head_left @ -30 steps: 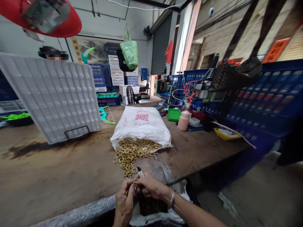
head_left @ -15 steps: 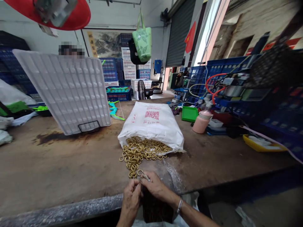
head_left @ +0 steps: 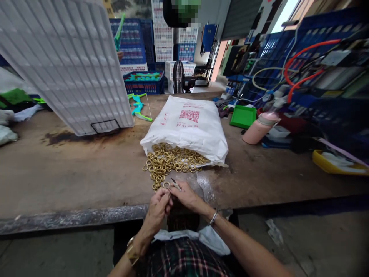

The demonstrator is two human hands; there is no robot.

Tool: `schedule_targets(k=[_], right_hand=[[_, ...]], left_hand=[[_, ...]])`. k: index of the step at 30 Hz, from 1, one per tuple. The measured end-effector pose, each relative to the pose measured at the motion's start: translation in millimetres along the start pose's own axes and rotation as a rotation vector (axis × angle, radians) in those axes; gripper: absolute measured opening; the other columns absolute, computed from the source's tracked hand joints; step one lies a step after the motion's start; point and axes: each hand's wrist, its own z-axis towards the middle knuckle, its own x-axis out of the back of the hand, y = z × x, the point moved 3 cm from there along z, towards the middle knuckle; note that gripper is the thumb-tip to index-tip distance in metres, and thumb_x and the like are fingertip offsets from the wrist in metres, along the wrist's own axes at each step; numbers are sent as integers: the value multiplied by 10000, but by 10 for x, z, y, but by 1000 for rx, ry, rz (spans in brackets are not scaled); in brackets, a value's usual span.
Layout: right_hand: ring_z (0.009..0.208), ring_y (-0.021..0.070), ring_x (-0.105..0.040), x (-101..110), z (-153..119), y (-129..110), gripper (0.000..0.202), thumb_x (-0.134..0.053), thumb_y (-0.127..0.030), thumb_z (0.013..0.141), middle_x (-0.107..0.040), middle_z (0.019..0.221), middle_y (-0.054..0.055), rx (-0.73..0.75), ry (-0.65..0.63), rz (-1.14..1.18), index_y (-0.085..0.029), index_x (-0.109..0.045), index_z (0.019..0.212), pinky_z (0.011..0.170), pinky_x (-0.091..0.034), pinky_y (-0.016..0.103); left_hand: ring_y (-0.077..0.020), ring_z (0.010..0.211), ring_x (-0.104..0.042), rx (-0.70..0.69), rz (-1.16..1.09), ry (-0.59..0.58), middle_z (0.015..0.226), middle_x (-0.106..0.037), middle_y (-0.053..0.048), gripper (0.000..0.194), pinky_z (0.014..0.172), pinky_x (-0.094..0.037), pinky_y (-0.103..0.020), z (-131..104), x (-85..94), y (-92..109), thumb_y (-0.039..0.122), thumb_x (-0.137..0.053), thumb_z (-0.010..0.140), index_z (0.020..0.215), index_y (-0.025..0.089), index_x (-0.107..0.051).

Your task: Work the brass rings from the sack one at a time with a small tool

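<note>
My left hand (head_left: 158, 206) is closed in a pinch at the near edge of the table, its fingertips meeting those of my right hand. Whatever is between them is too small to make out. My right hand (head_left: 186, 196) is closed around a small knife (head_left: 177, 187), whose dark pointed tip sticks out past the fingers. Just beyond the fingertips is a pale ring (head_left: 166, 184); whether it lies on the table or is touched, I cannot tell. A heap of brass-coloured rings (head_left: 161, 161) spills towards my hands from the open mouth of a white woven sack (head_left: 198, 132).
A large white ribbed plastic panel (head_left: 72, 73) stands on the table (head_left: 95, 177) at the left, beside a toy bow (head_left: 138, 105). To the right are a green tray (head_left: 243, 115), a pink bottle (head_left: 256, 129) and a yellow tray (head_left: 331, 163). A fan (head_left: 179, 77) stands behind.
The view has tipped downward, so the table sits higher and my plaid clothing shows. My hands stay together; the knife's dark tip now shows. A hand with a green piece appears behind the panel.
</note>
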Motion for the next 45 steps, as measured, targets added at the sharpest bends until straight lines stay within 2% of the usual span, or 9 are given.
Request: schedule_targets(k=[13,19,22,26,29,32,38,42,45], right_hand=[[481,71,-360,-76,-61,14,299,-445,-361,837,-459,524,-50,-95,47,61,-168,-489,613,487,-277,204],[522,81,-399,-147,-40,49,321,-449,-360,839,-474,545,-37,-31,64,32,-166,-486,586,514,-307,207],[516,83,-406,-153,-35,42,288,-422,-339,853,-468,552,-41,-33,98,19,-163,-525,650,510,-310,205],[557,106,-454,-110,-71,-13,204,-395,-242,854,-517,614,-26,10,200,-204,-164,-584,847,555,-331,218],[586,125,-470,-131,-122,-13,180,-415,-134,797,-556,647,-2,88,140,-504,-173,-585,845,575,-315,235],[607,138,-493,-163,-159,43,203,-427,-85,753,-590,687,19,128,82,-689,-173,-574,863,582,-306,244],[654,154,-544,-184,-173,74,208,-416,-89,765,-628,737,50,127,71,-823,-165,-565,889,599,-315,247],[639,159,-557,-169,-152,75,224,-417,-90,762,-648,744,62,69,38,-899,-155,-574,908,578,-294,258],[633,162,-556,-80,-72,94,252,-406,-101,781,-655,766,77,-17,88,-954,-146,-579,958,569,-284,265]], left_hand=[[-25,389,-312,76,-177,-110,560,-477,69,301,365,-222,-150,-33,103,-23,448,-613,765,737,174,-490],[-27,386,-313,94,-190,-99,545,-465,71,325,359,-218,-152,-64,144,6,459,-640,731,721,172,-486],[-27,391,-324,116,-217,-106,561,-474,69,320,357,-221,-151,-60,153,13,442,-656,719,738,174,-482],[-26,391,-341,100,-227,-76,562,-485,73,320,357,-233,-145,-27,157,38,425,-668,712,743,176,-469],[-25,388,-348,87,-194,-46,557,-488,74,350,355,-232,-141,1,150,46,453,-674,698,755,176,-467],[-25,381,-348,88,-137,-13,554,-496,76,387,355,-225,-138,21,148,29,499,-664,687,772,180,-462],[-28,369,-336,60,0,27,535,-498,78,404,355,-216,-142,45,184,-7,545,-628,691,755,188,-451],[-26,362,-312,43,33,-10,513,-472,83,396,358,-210,-150,22,214,-24,547,-615,706,723,187,-451],[-26,357,-295,80,-16,-64,508,-447,88,384,353,-198,-154,-22,199,-31,528,-627,713,701,188,-448]])
